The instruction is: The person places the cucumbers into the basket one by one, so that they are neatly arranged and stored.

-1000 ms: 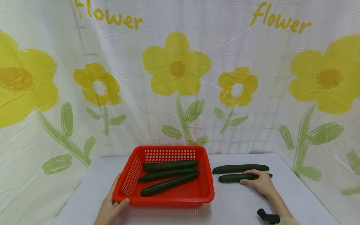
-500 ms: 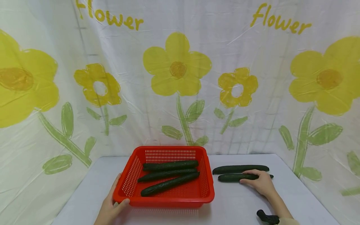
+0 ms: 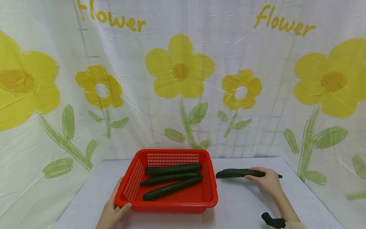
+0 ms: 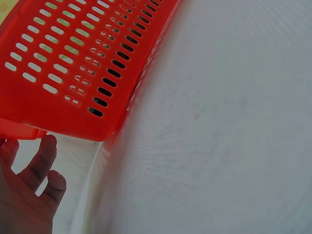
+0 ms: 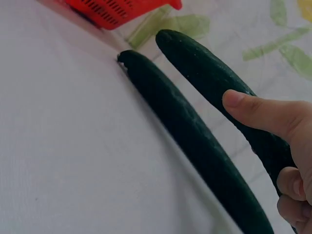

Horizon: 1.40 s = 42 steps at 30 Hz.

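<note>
In the head view a red plastic basket (image 3: 168, 208) stands left of the table's middle, with several dark green cucumbers (image 3: 171, 187) lying in it. My left hand (image 3: 110, 211) grips its front left corner, thumb at the front rim and fingers along the left side. To the right, my right hand (image 3: 268, 183) holds a cucumber (image 5: 200, 63) between thumb and fingers, raised off the table. Another cucumber (image 5: 180, 122) lies on the table beside it. From the head camera the two cucumbers overlap.
A white cloth covers the table (image 3: 234, 206). Behind it hangs a white curtain (image 3: 134, 82) printed with yellow flowers. A black strap (image 3: 273, 220) sits on my right wrist.
My right hand has lifted the nearer cucumber off the table and moved it slightly up and to the right. The left hand and the basket stay where they were.
</note>
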Each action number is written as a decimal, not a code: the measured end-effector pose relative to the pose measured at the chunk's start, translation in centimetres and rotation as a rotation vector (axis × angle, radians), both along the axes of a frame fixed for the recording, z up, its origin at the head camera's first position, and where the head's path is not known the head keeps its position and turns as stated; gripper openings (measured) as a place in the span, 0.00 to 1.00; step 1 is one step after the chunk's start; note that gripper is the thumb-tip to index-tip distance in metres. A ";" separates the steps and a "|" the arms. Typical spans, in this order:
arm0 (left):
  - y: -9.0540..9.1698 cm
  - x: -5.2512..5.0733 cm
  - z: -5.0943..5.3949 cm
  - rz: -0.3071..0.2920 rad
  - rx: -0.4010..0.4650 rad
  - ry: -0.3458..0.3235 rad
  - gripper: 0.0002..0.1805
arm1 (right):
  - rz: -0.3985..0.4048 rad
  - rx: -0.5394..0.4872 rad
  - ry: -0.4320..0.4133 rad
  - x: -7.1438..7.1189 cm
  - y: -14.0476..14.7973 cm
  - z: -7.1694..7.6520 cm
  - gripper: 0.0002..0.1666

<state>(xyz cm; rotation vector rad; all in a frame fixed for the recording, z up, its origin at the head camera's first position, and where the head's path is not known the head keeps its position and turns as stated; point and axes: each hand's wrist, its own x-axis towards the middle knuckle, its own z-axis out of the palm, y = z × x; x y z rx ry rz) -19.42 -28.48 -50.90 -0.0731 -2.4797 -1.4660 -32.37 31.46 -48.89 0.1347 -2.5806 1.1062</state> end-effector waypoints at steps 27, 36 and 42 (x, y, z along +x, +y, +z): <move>-0.1 0.4 -0.1 -0.018 0.021 0.029 0.51 | -0.022 -0.054 0.059 1.9 -2.8 5.4 0.33; -0.1 0.3 -0.1 0.012 -0.036 0.026 0.51 | 0.021 -0.139 -0.005 1.5 -6.7 5.5 0.29; -0.2 0.2 -0.1 -0.005 -0.042 0.022 0.51 | 0.080 -0.151 0.026 0.8 -9.5 6.1 0.27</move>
